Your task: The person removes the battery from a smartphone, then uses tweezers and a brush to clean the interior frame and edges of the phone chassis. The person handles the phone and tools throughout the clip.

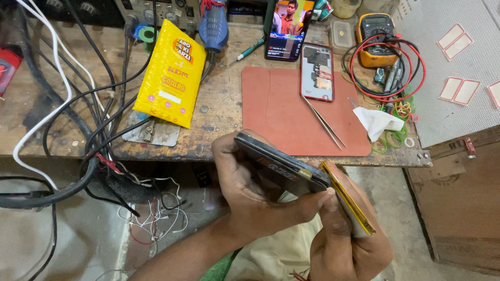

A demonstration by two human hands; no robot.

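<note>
Bench edge [260, 154] behind; both hands grip phone [281, 169] below it.

yellow packet [170, 73], tweezers [323, 122], red mat [276, 109], yellow multimeter [376, 37]

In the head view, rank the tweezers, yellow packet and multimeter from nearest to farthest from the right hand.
From the right hand:
1. Tweezers, on the red mat just above.
2. Multimeter, back right corner.
3. Yellow packet, far left on the bench.
</note>
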